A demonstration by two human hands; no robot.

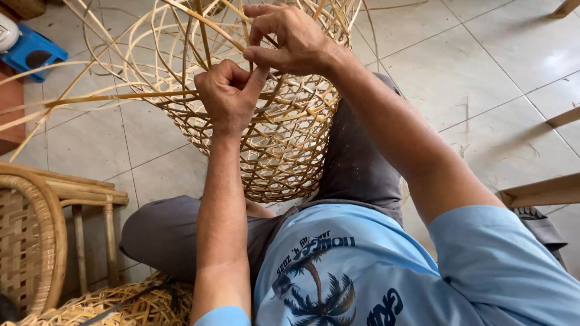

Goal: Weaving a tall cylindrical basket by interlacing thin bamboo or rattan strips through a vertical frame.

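Both of your hands are closed on thin rattan strips at the open, unfinished end of a half-woven basket point(284, 151), which rests on your lap against your grey trousers point(356, 163). Your left hand point(229, 93) is curled into a fist, pinching a strip between thumb and forefinger. Your right hand point(290, 39) sits just above it, almost touching, fingers bent around another strip. Loose strips point(90, 96) fan out leftward from your left hand over the tiled floor point(483, 72). Well below your left hand stands a cane chair point(36, 235). Far to the upper left lies a blue plastic object point(30, 51).
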